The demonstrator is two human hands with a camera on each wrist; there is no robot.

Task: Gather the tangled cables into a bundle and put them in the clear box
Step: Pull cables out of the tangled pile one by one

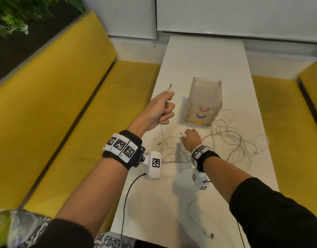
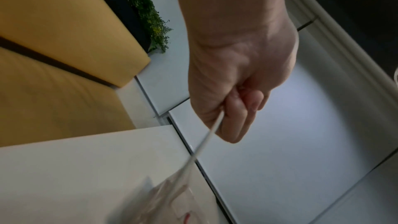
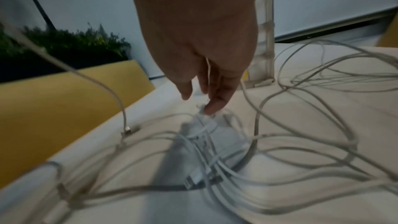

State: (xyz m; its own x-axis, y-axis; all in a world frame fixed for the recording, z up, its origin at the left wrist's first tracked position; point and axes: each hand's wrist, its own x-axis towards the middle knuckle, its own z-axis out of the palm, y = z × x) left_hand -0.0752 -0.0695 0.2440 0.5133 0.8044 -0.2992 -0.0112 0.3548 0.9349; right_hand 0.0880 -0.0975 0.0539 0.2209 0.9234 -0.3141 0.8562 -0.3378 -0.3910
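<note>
A tangle of white cables (image 1: 232,140) sprawls over the white table (image 1: 204,56), right of and in front of the clear box (image 1: 205,97). The box stands upright with coloured arcs on its near wall. My left hand (image 1: 167,111) is raised left of the box, fist gripping one cable whose plug end (image 1: 169,87) sticks up above it. In the left wrist view that cable (image 2: 206,140) runs down from the left hand (image 2: 237,113). My right hand (image 1: 185,134) reaches down just before the box. Its fingertips (image 3: 212,108) pinch strands of the cables (image 3: 226,156), which rise to them in a peak.
Yellow bench seats (image 1: 68,111) flank the table on both sides, the right one (image 1: 286,122) close to the cable loops. A loose plug (image 1: 210,235) lies near the table's front edge. Black leads (image 1: 126,197) hang from the wrist cameras. Plants (image 1: 13,18) stand far left.
</note>
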